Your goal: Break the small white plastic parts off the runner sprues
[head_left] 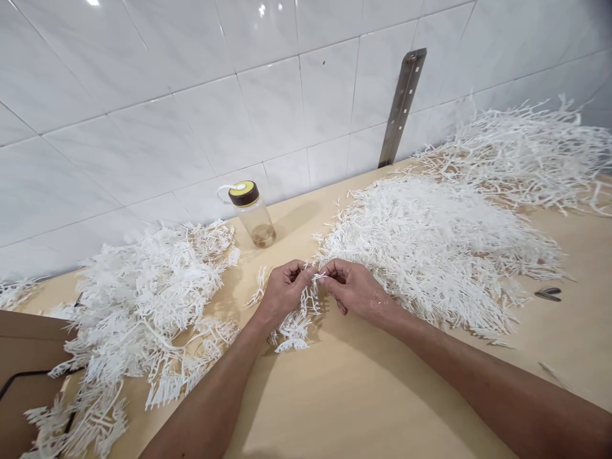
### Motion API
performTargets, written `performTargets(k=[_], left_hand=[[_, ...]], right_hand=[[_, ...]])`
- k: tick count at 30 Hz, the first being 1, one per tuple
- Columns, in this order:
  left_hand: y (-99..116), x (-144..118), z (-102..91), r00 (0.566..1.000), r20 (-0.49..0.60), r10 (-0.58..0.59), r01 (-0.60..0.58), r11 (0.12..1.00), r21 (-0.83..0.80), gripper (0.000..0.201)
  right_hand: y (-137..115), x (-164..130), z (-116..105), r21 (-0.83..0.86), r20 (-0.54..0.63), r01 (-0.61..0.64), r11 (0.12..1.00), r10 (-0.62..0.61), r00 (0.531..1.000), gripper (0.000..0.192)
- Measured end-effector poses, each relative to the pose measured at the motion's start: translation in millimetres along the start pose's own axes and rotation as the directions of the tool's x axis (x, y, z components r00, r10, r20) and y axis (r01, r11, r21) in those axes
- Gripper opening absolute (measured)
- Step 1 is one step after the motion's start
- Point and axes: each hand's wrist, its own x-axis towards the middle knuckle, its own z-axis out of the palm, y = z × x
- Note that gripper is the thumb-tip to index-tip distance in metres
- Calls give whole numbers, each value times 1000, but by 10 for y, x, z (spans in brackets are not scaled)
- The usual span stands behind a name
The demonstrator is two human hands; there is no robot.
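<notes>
My left hand (287,289) is closed, with thumb and fingers pinching a white branched plastic piece (310,298). Close beside it, my right hand (351,288) pinches at the same piece, its thumb and forefinger near the left fingertips. The exact grip points are too small to make out. Beneath the hands lies a small cluster of white plastic sprigs (294,331) on the table. A thin loose sprig (259,287) rests just left of my left hand.
A large heap of white sprigs (430,242) lies to the right, with longer branched strands (535,153) behind it. Another heap (148,299) covers the left side. A clear bottle (255,220) stands near the wall. Dark small snips (548,294) lie at right, a cardboard box (29,376) at left.
</notes>
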Motion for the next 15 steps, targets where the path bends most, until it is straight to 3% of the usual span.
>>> performTargets(k=[5,9,15], left_hand=[[30,-5,-25,997,68,-35,35,999,-1,41],[49,-15,-13,995,85,-44,45,999,-18,44],[19,-16,19,998,61,-15,17,1000,-23,44]], right_hand=[[-79,-36,-67,-279,-144,135,951,-180,973,14],[-154,-53,-83,-412,-161,217,885,-305,939,12],[-236,-71,-88,-279,-73,97,955,-122,990,20]])
